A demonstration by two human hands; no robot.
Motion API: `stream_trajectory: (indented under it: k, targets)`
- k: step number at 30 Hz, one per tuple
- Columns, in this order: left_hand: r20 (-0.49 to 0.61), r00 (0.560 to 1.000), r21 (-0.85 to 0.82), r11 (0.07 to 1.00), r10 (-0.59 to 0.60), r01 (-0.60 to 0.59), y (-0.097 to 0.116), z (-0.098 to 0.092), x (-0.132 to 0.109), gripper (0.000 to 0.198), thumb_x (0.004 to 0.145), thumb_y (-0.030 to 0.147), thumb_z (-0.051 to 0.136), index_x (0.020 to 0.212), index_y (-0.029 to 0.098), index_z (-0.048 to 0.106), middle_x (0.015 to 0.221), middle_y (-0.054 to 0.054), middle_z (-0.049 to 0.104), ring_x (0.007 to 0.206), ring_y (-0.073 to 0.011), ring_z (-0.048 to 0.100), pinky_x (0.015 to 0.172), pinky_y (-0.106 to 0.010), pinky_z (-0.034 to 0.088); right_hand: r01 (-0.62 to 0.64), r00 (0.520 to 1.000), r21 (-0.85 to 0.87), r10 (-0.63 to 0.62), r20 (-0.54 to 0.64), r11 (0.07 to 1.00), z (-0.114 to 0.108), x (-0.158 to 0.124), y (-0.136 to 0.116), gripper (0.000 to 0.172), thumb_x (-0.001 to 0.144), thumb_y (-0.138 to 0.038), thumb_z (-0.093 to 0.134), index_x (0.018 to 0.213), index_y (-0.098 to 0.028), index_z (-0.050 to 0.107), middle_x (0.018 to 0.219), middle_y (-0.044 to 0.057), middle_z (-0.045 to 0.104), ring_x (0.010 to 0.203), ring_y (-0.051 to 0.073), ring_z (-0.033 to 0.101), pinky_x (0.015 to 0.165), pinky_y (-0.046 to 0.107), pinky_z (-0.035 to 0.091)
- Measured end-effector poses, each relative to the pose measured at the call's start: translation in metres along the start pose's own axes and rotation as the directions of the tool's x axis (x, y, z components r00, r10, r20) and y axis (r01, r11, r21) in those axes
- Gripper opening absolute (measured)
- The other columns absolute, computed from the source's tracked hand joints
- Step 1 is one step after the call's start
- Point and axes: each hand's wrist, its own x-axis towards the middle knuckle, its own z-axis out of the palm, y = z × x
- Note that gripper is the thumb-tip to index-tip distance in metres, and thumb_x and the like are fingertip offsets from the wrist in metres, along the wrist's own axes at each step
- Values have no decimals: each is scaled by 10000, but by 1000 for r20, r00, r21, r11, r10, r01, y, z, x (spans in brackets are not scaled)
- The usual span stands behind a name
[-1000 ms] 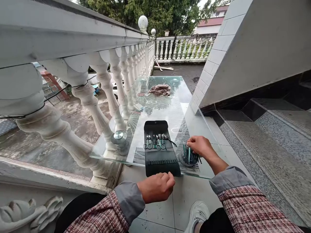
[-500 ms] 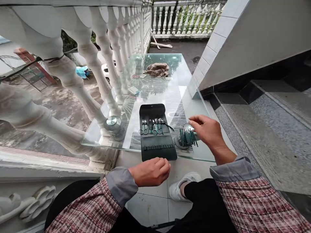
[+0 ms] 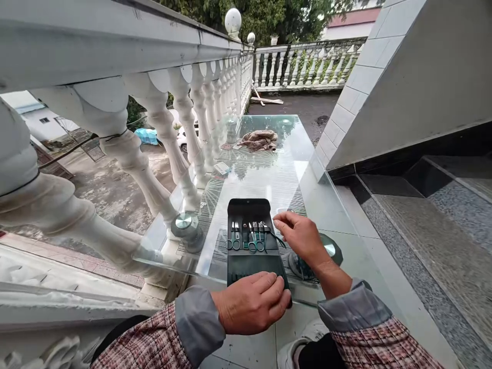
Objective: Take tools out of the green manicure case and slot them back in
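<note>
Black case point(image 3: 251, 261) unfolded on glass table point(image 3: 265, 177). Left hand point(image 3: 251, 303): fingers curled over case's near end, cannot tell whether gripping. Right hand point(image 3: 303, 237): thumb and fingers bent close together by its right edge, cannot tell whether pinching anything. Small tools point(image 3: 257, 237) left of right fingertips; brown cloth point(image 3: 258, 140) far beyond.

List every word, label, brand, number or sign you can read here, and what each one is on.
No text can be read.
Small pale card: any print is too small to make out.
Black tool case: no legible lettering.
</note>
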Motion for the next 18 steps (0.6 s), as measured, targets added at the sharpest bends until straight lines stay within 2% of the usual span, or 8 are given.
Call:
stream_trajectory:
  k: [3, 7, 9, 13, 18]
  targets:
    - [17, 994, -28, 994, -108, 109, -6, 8, -2, 295, 918, 193, 401, 1155, 64, 518, 1176, -154, 559, 1077, -246, 539, 982, -385, 402, -40, 997, -120, 47, 55, 992, 1, 9, 11, 198, 737, -344, 492, 711, -204, 630, 702, 10, 654, 632, 148, 562, 598, 263, 416]
    - [128, 976, -121, 973, -179, 194, -12, 21, -8, 508, 925, 469, 399, 1236, 72, 456, 1304, -171, 465, 1224, -290, 422, 1041, -414, 334, -61, 994, -319, 87, 68, 946, -4, 17, 22, 186, 735, -319, 488, 677, -212, 628, 680, 6, 659, 643, 152, 563, 608, 262, 374]
    - [171, 965, -155, 961, -200, 227, -15, 25, -11, 597, 910, 548, 370, 1268, 74, 425, 1362, -174, 403, 1287, -293, 343, 1071, -422, 284, -45, 992, -429, 90, 87, 902, -5, 17, 23, 183, 752, -299, 483, 681, -214, 629, 683, 7, 661, 650, 151, 562, 606, 259, 351]
    - [255, 936, -177, 940, -243, 292, -20, 29, -17, 669, 907, 583, 326, 1320, 59, 360, 1412, -178, 329, 1332, -288, 263, 1094, -409, 228, 45, 982, -611, 77, 172, 790, 0, 9, 22, 214, 811, -300, 466, 672, -208, 600, 695, 23, 647, 644, 159, 557, 569, 267, 300]
    - [274, 936, -174, 945, -222, 276, -23, 29, -19, 648, 928, 555, 291, 1325, 47, 355, 1399, -177, 353, 1317, -285, 297, 1103, -392, 198, 141, 982, -693, -8, 191, 707, 12, -9, 20, 157, 821, -291, 496, 714, -204, 572, 733, 23, 627, 675, 170, 561, 579, 271, 300]
